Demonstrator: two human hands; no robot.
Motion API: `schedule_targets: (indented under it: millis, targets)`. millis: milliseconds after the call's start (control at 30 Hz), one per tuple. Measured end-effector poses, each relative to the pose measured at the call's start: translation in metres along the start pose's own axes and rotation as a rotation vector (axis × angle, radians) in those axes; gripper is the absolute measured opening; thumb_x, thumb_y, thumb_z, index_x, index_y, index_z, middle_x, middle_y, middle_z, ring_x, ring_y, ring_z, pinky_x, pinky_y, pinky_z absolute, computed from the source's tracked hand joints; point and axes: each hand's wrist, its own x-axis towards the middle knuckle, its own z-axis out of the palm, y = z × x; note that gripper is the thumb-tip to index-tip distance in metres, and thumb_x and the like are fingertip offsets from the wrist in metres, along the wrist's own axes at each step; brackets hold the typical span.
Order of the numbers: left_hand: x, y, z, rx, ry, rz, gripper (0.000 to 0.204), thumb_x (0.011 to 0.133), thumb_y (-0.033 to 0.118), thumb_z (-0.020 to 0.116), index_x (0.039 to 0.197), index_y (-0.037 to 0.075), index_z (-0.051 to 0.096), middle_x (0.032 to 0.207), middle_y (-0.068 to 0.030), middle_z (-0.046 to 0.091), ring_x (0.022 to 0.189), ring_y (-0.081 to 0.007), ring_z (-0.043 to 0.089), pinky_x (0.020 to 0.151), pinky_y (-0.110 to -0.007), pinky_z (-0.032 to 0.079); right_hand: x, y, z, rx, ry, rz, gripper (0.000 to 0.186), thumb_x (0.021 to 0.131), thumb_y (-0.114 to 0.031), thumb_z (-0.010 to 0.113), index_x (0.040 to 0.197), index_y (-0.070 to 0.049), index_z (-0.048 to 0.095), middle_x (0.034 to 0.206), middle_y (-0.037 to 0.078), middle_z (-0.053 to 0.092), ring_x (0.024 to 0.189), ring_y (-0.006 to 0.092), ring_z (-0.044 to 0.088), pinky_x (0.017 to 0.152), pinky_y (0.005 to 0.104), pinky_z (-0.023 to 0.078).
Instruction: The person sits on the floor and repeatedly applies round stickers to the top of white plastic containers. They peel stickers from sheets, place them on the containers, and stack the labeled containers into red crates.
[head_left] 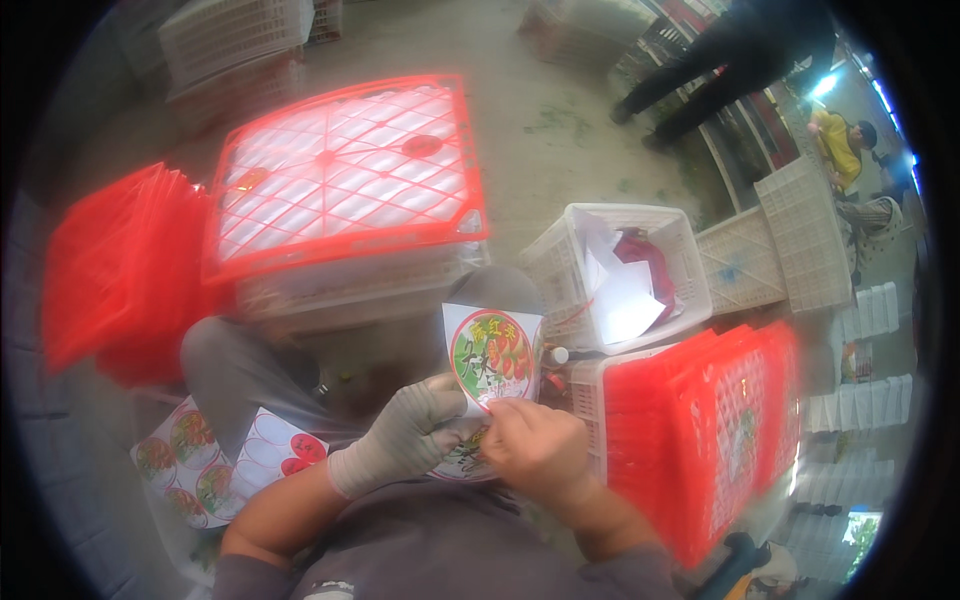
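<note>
The left hand [405,425], in a pale grey covering, is closed on the lower left edge of a sheet [495,355] held up above the lap. The right hand [535,445], bare, pinches the same sheet at its lower edge, fingers curled in. The sheet is white with a round, colourful print showing red and green food. A second print [465,462] shows just below it, partly hidden by the hands.

Beside the left forearm lie more printed papers [185,460], some with food circles, one with red ovals. To the right of the right hand, red lids [700,430] stand on edge, packed close together, by a white crate wall.

Past the knees sits a pale crate [360,285] topped by a red lattice cover [345,238]; white rows show through it. Left of it leans a stack of red covers [115,260]. To its right, a white basket [695,255] holds loose paper [625,295] and something dark red.

Farther off are stacked white crates [235,45], a person in dark trousers [700,85] and another in yellow [842,150].
</note>
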Motion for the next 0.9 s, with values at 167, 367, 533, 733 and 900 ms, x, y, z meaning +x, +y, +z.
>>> schedule_targets:
  millis: [167,367,533,733,900]
  targets:
    - [-0.002,-0.004,0.004,-0.191,-0.047,-0.08,0.029,0.086,0.004,0.063,0.115,0.004,0.066,0.108,-0.0149,0.062,0.098,-0.0297,0.061,0.087,-0.034,0.048,0.001,0.006,-0.006,0.088,-0.022,0.053,0.018,0.07,-0.005,0.067,0.087,-0.003,0.065,0.074,0.007,0.065,0.058,0.0236,0.064,0.049,0.034,0.049]
    - [-0.013,-0.012,0.001,-0.323,0.077,-0.258,0.034,0.087,0.004,0.06,0.12,0.004,0.064,0.099,-0.0106,0.06,0.093,-0.0249,0.06,0.088,-0.033,0.047,0.0,0.011,0.013,0.32,0.148,0.132,0.016,0.074,-0.002,0.069,0.09,-0.002,0.069,0.086,0.013,0.069,0.079,0.0297,0.067,0.068,0.0335,0.053]
    - [-0.022,-0.025,-0.005,-0.651,0.034,-0.427,0.034,0.093,0.007,0.056,0.126,-0.001,0.058,0.114,-0.0022,0.063,0.105,-0.0093,0.055,0.093,-0.028,0.046,-0.003,0.028,0.021,0.62,0.095,0.404,0.014,0.084,-0.005,0.068,0.097,0.0,0.068,0.089,0.008,0.069,0.083,0.0204,0.065,0.074,0.0305,0.051]
    - [-0.047,-0.061,-0.019,-0.958,0.209,-0.575,0.034,0.093,0.018,0.058,0.118,-0.006,0.061,0.111,-0.008,0.065,0.103,-0.0133,0.06,0.093,-0.031,0.049,0.071,0.077,-0.022,0.819,0.343,0.812,0.018,0.095,-0.013,0.061,0.101,0.003,0.067,0.083,0.001,0.064,0.075,0.0086,0.057,0.068,0.0221,0.046]
    - [-0.054,-0.088,-0.02,-0.716,0.203,-0.687,0.031,0.091,0.016,0.059,0.114,-0.004,0.063,0.102,-0.0059,0.065,0.092,-0.0114,0.059,0.082,-0.029,0.049,0.168,0.058,-0.005,0.665,0.357,0.443,0.02,0.092,-0.009,0.066,0.102,0.007,0.069,0.086,0.005,0.07,0.075,0.0092,0.061,0.068,0.0234,0.048]
